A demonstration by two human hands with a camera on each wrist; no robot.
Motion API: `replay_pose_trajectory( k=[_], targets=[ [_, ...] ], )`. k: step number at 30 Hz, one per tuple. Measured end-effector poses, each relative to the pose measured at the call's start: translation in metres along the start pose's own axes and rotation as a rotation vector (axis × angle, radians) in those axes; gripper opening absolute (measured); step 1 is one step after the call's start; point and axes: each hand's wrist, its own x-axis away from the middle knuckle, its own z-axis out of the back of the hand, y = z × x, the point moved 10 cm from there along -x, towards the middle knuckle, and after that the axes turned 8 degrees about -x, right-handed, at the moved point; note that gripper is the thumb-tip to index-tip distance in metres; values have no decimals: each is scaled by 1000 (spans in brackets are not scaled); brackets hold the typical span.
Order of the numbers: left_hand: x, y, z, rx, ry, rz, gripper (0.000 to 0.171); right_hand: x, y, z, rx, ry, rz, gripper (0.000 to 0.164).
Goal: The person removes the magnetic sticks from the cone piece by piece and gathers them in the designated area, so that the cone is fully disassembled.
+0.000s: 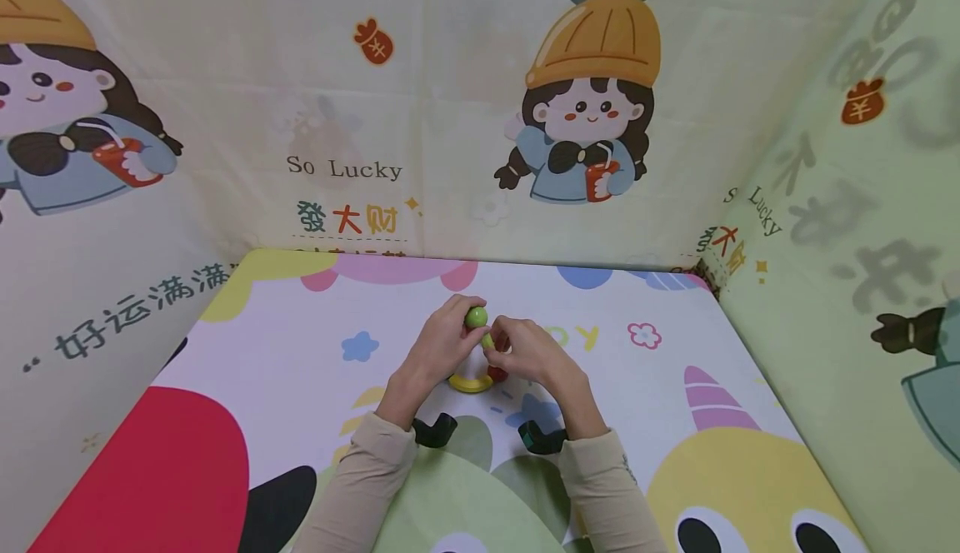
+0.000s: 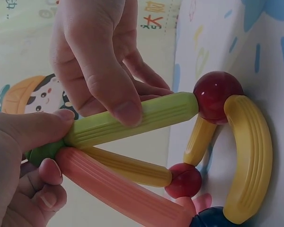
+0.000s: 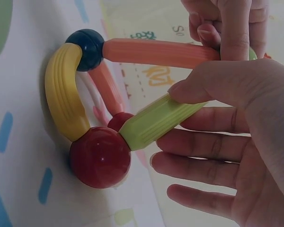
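At the middle of the table stands a pyramid-like frame of magnetic rods and balls. My left hand (image 1: pixel 442 341) holds the green ball (image 2: pixel 40 153) at its top between thumb and fingers. With thumb and forefinger my right hand (image 3: pixel 213 123) pinches the light green rod (image 2: pixel 132 120), its other fingers stretched out. That rod runs from the green ball down to a red ball (image 3: pixel 100 157). A coral rod (image 3: pixel 156 53) joins the top to a dark blue ball (image 3: pixel 87 49). A curved yellow rod (image 2: pixel 251 158) lies between the red and blue balls. Behind is another red ball (image 2: pixel 183 180).
The table (image 1: pixel 300 403) wears a white cloth printed with coloured cartoon shapes. Patterned fabric walls (image 1: pixel 450 120) rise at the back and both sides. Dark wrist mounts (image 1: pixel 435 430) sit on the inner side of both wrists.
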Motion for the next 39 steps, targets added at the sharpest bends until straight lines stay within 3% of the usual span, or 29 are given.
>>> replay_pose_trajectory(
  k=[39],
  targets=[
    [0, 1, 0, 8, -9, 5, 37, 0, 0, 0, 15, 3, -9, 12]
  ],
)
